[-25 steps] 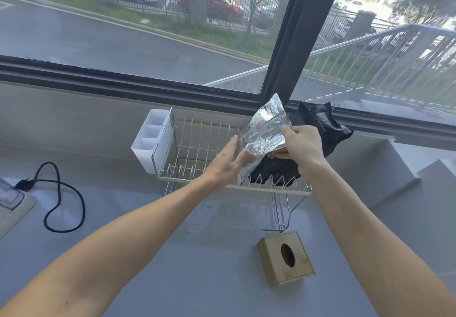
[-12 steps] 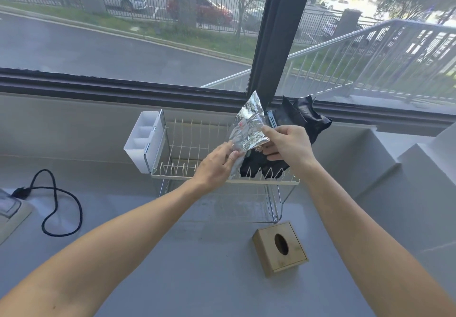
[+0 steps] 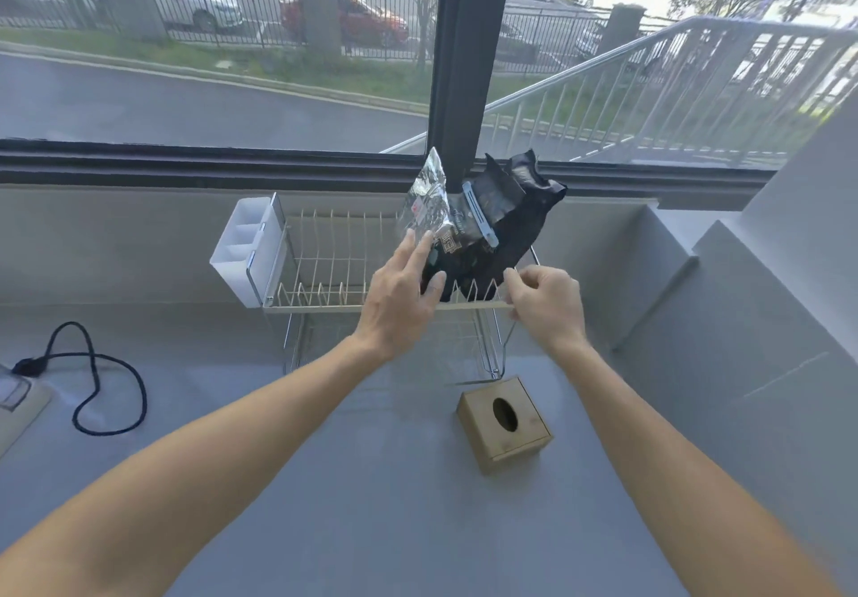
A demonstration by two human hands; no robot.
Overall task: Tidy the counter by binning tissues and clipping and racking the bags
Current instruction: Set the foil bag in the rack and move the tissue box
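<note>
On the grey counter [image 3: 371, 480], against the window ledge, stands a wire dish rack [image 3: 334, 271] with a white cutlery holder [image 3: 241, 248] hung on its left end. Two bags stand in the right part of the rack: a silver bag [image 3: 427, 202] and, just to its right and touching it, a black bag [image 3: 510, 225] with a pale blue clip [image 3: 480, 220] across its folded top. The left hand [image 3: 399, 299] is open, fingers spread, its fingertips touching the lower part of the silver bag. The right hand [image 3: 548, 304] is loosely curled at the rack's front right corner, holding nothing that shows. Near the rack's front sits a wooden tissue box [image 3: 503, 424]. A black cord [image 3: 93, 378] loops far left.
</note>
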